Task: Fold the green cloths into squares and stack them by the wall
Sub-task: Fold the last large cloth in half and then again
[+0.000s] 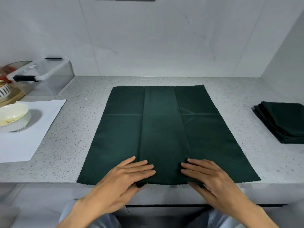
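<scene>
Dark green fabric is spread flat across the speckled grey surface [85, 129], with one green cloth [164, 125] laid open at the centre and its near scalloped edge drawn up to the front lip. Along the middle of the cloth a raised lengthwise band is seen, running from the near edge towards the wall [164, 38]. The left hand [121, 180] is laid on the near end of that band from one side and the right hand [212, 180] from the other. On both hands the fingers are held nearly straight on top of the fabric while the thumbs are tucked under the near hem, so the edge appears to be lightly pinched on each side.

A stack of folded cloths [283, 120] is seen at the far right of the surface, close to the side wall. At the left, a white sheet of paper [32, 129], a pale bowl [13, 116] and a clear lidded box [44, 76] are kept well apart from the work.

The step in hand is judged to be the lengthwise fold. It would be done well if both sides were moved evenly, the scalloped edges matched, and the crease pressed flat from near end to far end. The slight wrinkle right of the band should be smoothed before further folds are made.
</scene>
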Action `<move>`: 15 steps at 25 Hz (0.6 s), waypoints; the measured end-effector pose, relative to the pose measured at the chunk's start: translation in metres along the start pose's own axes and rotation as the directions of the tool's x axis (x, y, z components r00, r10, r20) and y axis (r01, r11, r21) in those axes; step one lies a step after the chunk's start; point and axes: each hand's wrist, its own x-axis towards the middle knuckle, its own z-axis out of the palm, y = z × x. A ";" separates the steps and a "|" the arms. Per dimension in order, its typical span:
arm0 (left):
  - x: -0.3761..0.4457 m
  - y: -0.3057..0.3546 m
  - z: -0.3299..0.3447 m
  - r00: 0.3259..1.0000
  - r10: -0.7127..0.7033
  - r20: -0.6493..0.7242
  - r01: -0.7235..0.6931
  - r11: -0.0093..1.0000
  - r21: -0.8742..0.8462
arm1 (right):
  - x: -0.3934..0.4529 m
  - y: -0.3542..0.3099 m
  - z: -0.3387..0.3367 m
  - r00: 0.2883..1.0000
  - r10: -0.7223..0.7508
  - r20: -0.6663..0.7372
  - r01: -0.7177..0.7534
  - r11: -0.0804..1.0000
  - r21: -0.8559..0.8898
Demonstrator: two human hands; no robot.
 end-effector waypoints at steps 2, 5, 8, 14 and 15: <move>0.002 0.005 -0.006 0.999 -0.002 -0.035 0.002 1.000 -0.013 | 0.000 0.001 -0.004 1.000 0.004 0.017 -0.005 0.998 0.069; 0.007 0.005 -0.006 0.998 -0.063 0.023 0.059 0.991 0.120 | 0.013 0.010 -0.001 0.994 0.039 0.097 -0.037 0.999 -0.025; 0.007 0.007 0.000 0.997 -0.069 0.023 0.064 0.984 0.169 | 0.019 0.014 0.005 0.995 0.082 0.062 -0.074 0.990 -0.120; 0.029 0.007 -0.021 0.934 -0.354 -0.037 0.340 0.917 -0.207 | 0.048 0.007 -0.019 0.933 0.341 0.119 -0.360 0.861 0.358; 0.042 0.003 -0.029 0.880 -0.475 0.019 0.451 0.821 -0.349 | 0.062 0.010 -0.024 0.855 0.463 0.234 -0.517 0.725 0.455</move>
